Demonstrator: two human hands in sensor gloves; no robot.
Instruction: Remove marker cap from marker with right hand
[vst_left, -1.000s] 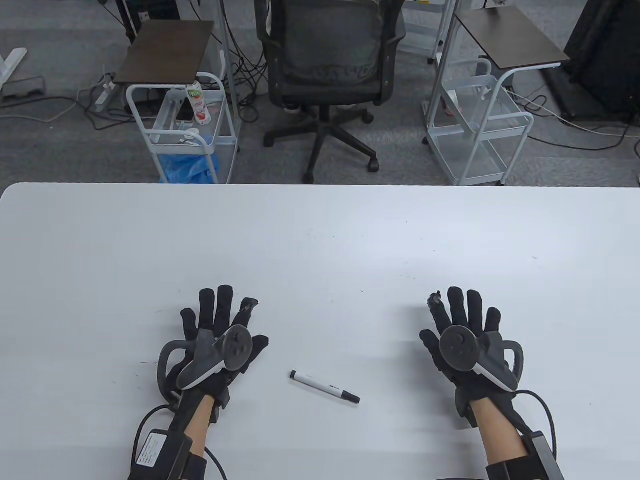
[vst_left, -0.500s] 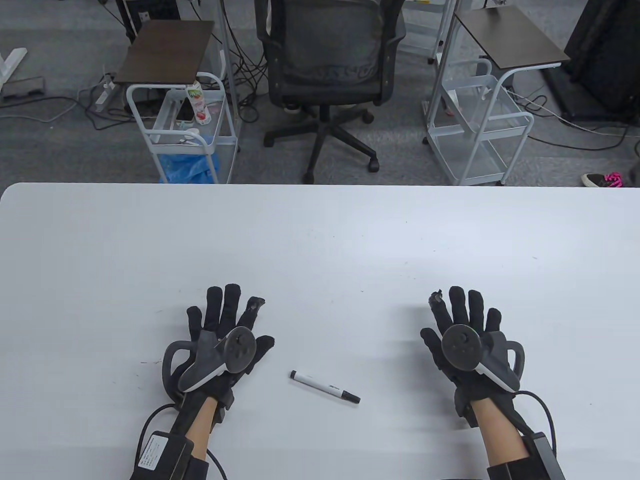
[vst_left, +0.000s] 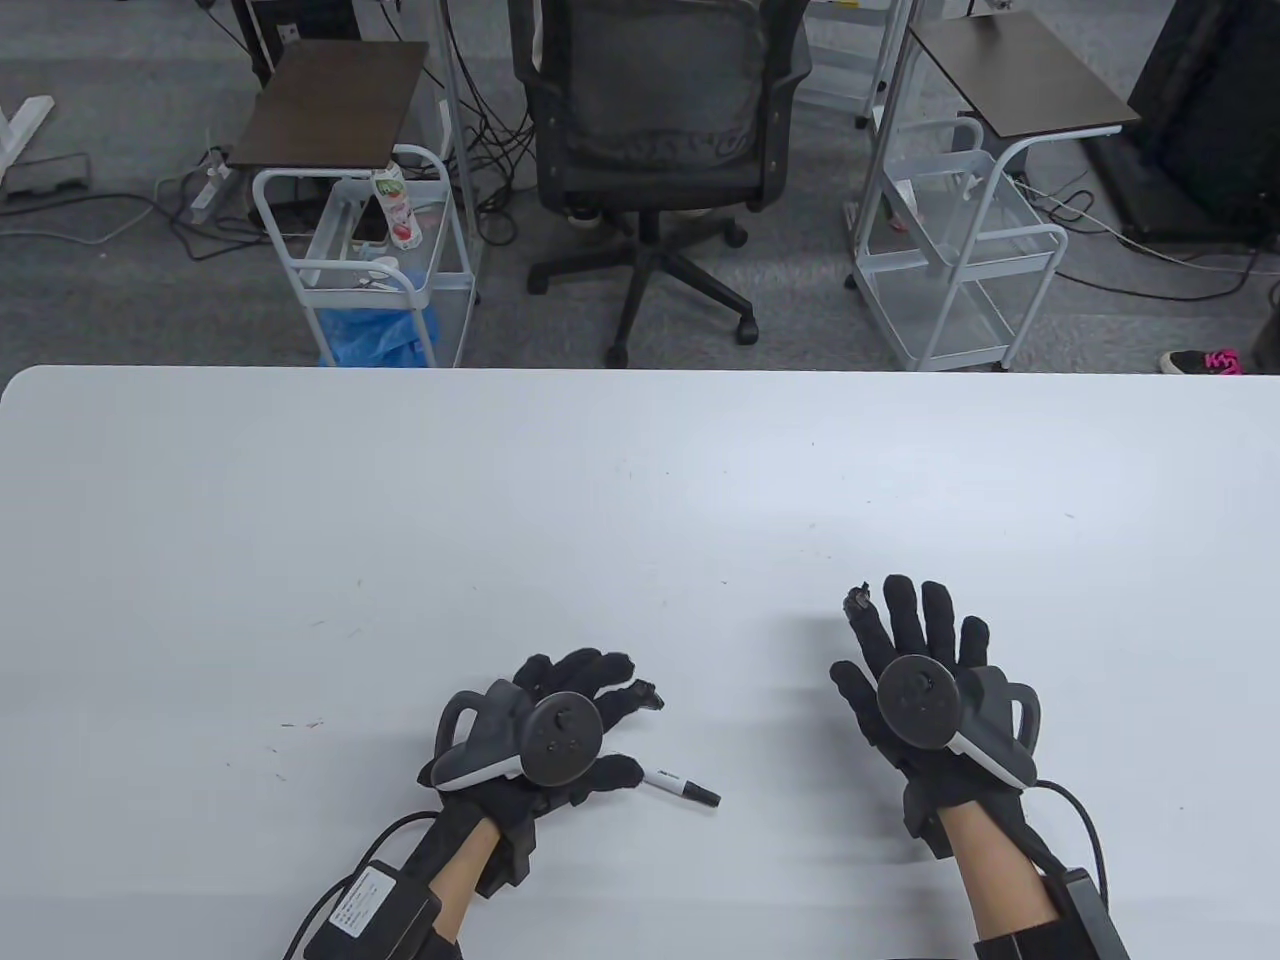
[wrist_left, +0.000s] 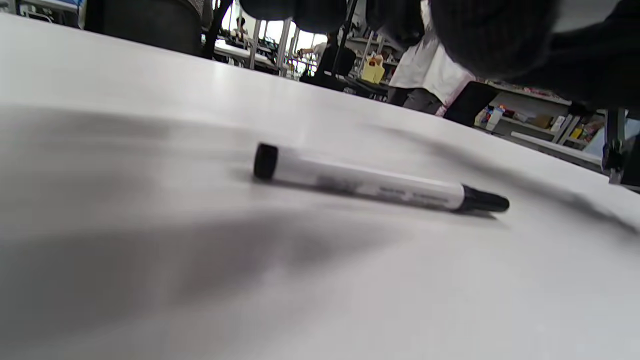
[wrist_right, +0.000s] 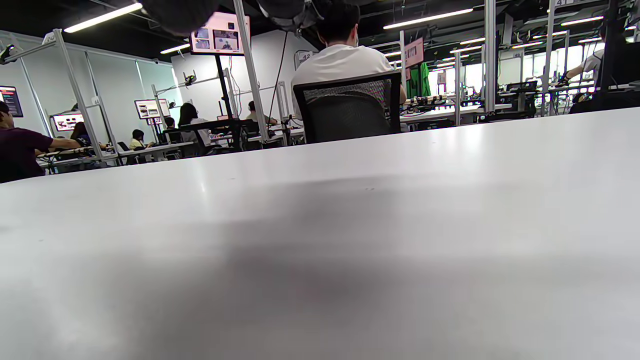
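Observation:
A white marker (vst_left: 680, 788) with a black cap (vst_left: 706, 797) at its right end lies flat on the white table (vst_left: 640, 480), near the front. My left hand (vst_left: 640, 733) hovers over the marker's left part with its fingers spread and hides that end. In the left wrist view the whole marker (wrist_left: 370, 184) and its cap (wrist_left: 482, 201) lie free on the table, with my gloved fingers (wrist_left: 490, 30) above, apart from it. My right hand (vst_left: 850, 640) is open and empty, to the right of the marker.
Beyond the table's far edge stand an office chair (vst_left: 650, 130) and two white wire carts (vst_left: 370, 260) (vst_left: 960, 250) on the floor. A shoe (vst_left: 1205, 362) shows at the far right.
My left hand has moved right and toward me, from beside the marker to over its left end. My right hand has barely shifted. The marker has not moved.

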